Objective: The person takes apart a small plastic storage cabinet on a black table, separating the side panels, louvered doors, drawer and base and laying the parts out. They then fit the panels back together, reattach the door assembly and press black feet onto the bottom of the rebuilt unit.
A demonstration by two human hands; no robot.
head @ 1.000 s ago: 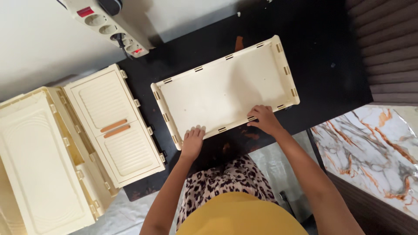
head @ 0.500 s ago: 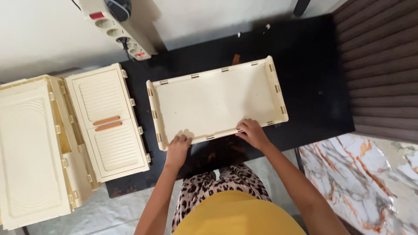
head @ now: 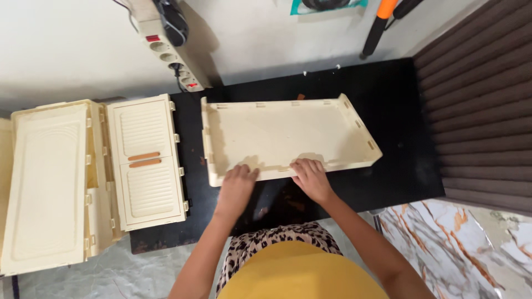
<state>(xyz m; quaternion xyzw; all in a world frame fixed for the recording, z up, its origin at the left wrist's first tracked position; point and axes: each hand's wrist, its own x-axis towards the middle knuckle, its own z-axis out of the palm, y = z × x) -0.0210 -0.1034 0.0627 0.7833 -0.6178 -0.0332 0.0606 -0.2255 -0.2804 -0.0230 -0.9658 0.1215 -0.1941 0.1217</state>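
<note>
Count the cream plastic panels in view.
3: a tray-like panel under both hands on the black mat; a door panel with orange handles left; a large panel far left. More may lie beneath.

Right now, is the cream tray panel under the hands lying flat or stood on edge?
Flat. The cream tray panel lies open side up on the black mat, inner face and raised rims showing; left hand and right hand press its near rim.

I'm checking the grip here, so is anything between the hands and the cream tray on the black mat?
Nothing visible. The left hand and right hand both rest directly on the near edge of the tray. The door panel lies to the left, apart from the tray, and the power strip sits beyond it.
</note>
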